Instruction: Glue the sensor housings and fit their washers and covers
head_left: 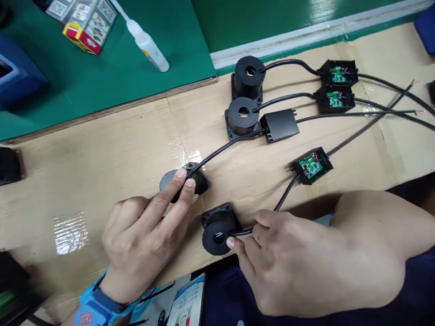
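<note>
My left hand (146, 228) is closed on a black round housing with a square flange (201, 182), index and middle fingers pressing where its cable enters; part of it is hidden beneath them. That cable runs to a black rectangular box (281, 125) lying with its closed face up. My right hand (295, 260) pinches a black cable (284, 194) close to a second round housing (220, 223), its thumb tip at the rim. Coloured wires show in that housing's centre hole. The cable leads to an open box with a green circuit board (311, 165).
Two more round housings (249, 79) stand at the back, cabled to open boxes (338, 72) with circuit boards. A white squeeze bottle (149, 47) and a red-yellow carton (90, 27) lie on the green surface (183, 40). Cardboard (112, 149) covers the bench.
</note>
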`<control>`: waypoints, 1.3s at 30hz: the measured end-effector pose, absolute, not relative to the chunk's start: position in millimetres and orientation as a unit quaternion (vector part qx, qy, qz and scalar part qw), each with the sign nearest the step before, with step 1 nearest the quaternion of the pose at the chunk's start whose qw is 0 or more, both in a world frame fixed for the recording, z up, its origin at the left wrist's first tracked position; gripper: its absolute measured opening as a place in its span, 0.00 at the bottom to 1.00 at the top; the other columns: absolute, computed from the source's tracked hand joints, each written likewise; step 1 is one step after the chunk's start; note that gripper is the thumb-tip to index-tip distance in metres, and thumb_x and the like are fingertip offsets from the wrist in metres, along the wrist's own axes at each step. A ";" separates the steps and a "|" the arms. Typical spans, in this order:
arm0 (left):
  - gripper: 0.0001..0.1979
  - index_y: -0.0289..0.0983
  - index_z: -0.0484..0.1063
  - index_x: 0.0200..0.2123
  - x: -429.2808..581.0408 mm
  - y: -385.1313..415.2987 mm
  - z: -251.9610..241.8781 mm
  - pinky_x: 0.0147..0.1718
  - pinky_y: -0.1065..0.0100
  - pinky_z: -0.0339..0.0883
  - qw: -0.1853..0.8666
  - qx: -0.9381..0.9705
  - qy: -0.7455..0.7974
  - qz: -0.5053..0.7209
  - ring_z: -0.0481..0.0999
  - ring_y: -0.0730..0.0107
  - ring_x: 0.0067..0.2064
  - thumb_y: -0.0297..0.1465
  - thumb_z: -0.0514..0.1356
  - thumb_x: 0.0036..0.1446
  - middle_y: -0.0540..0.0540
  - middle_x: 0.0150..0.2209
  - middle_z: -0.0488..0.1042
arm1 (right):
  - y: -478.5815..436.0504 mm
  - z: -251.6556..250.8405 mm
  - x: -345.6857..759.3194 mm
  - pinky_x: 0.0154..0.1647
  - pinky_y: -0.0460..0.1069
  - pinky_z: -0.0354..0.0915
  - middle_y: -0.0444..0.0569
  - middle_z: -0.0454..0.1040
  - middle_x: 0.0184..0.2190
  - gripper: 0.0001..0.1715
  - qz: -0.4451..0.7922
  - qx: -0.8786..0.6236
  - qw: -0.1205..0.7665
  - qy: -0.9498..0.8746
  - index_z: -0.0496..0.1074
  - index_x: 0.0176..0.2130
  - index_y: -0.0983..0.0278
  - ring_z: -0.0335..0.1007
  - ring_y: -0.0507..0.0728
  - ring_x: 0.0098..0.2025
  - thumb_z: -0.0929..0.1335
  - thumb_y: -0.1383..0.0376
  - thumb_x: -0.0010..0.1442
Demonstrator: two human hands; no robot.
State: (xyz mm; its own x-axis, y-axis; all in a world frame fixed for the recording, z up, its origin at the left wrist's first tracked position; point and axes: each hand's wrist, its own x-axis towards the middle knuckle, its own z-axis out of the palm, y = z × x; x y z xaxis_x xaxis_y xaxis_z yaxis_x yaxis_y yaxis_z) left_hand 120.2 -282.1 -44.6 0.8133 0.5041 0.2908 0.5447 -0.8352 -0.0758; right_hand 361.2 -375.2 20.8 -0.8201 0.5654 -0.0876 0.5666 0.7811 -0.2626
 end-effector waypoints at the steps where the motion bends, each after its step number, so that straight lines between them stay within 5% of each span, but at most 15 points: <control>1: 0.38 0.39 0.59 0.71 120.5 -282.4 -45.0 0.31 0.57 0.64 0.078 -0.949 -0.277 -0.128 0.79 0.59 0.39 0.25 0.69 0.61 0.43 0.62 0.75 | -377.7 20.7 360.9 0.38 0.57 0.67 0.51 0.81 0.30 0.11 -0.122 0.302 -0.007 0.945 0.77 0.31 0.62 0.72 0.57 0.30 0.67 0.72 0.61; 9: 0.31 0.44 0.62 0.69 121.6 -288.5 -47.0 0.33 0.56 0.65 0.079 -0.938 -0.314 -0.126 0.80 0.60 0.39 0.28 0.65 0.65 0.46 0.62 0.76 | -329.6 13.9 377.9 0.32 0.49 0.60 0.44 0.72 0.26 0.21 -0.196 0.340 -0.077 0.916 0.74 0.32 0.65 0.69 0.53 0.31 0.57 0.72 0.71; 15: 0.30 0.46 0.62 0.68 122.3 -287.6 -45.8 0.32 0.54 0.65 0.089 -0.941 -0.308 -0.103 0.80 0.55 0.41 0.31 0.64 0.66 0.43 0.63 0.74 | -298.4 -11.6 383.2 0.37 0.48 0.57 0.41 0.75 0.32 0.07 -0.321 0.417 -0.195 0.828 0.75 0.32 0.63 0.70 0.53 0.37 0.73 0.65 0.63; 21: 0.31 0.43 0.63 0.67 126.6 -287.3 -43.7 0.33 0.53 0.61 0.097 -0.944 -0.295 -0.111 0.79 0.52 0.42 0.30 0.66 0.63 0.41 0.61 0.76 | -306.2 -18.3 373.2 0.29 0.48 0.47 0.41 0.68 0.21 0.19 -0.345 0.426 -0.116 0.829 0.73 0.25 0.63 0.60 0.51 0.27 0.77 0.56 0.59; 26: 0.28 0.45 0.69 0.63 131.9 -288.6 -42.7 0.43 0.51 0.64 0.110 -0.939 -0.295 -0.137 0.74 0.54 0.38 0.29 0.68 0.61 0.44 0.57 0.80 | -305.8 -19.5 371.9 0.29 0.49 0.45 0.41 0.65 0.20 0.20 -0.322 0.418 -0.081 0.845 0.72 0.26 0.63 0.59 0.52 0.26 0.75 0.56 0.63; 31: 0.25 0.41 0.70 0.61 130.8 -287.9 -49.0 0.44 0.52 0.65 0.116 -0.933 -0.291 -0.179 0.72 0.57 0.37 0.28 0.67 0.61 0.43 0.55 0.81 | -312.7 -15.3 378.7 0.34 0.49 0.57 0.43 0.73 0.32 0.11 -0.346 0.335 -0.144 0.864 0.72 0.37 0.63 0.67 0.54 0.35 0.73 0.59 0.66; 35: 0.21 0.44 0.71 0.60 131.0 -288.5 -51.6 0.47 0.52 0.64 0.071 -0.928 -0.315 -0.185 0.73 0.60 0.39 0.27 0.65 0.64 0.46 0.57 0.80 | -325.1 -15.2 377.2 0.49 0.54 0.65 0.53 0.72 0.51 0.21 -0.287 0.254 -0.116 0.916 0.71 0.49 0.62 0.67 0.61 0.50 0.76 0.55 0.62; 39: 0.20 0.47 0.72 0.57 132.2 -288.4 -53.6 0.46 0.51 0.64 0.070 -0.920 -0.327 -0.205 0.73 0.59 0.39 0.28 0.65 0.64 0.48 0.56 0.81 | -333.6 -21.0 366.6 0.50 0.56 0.67 0.54 0.72 0.51 0.12 -0.256 0.264 -0.060 0.928 0.71 0.50 0.63 0.70 0.61 0.48 0.71 0.65 0.66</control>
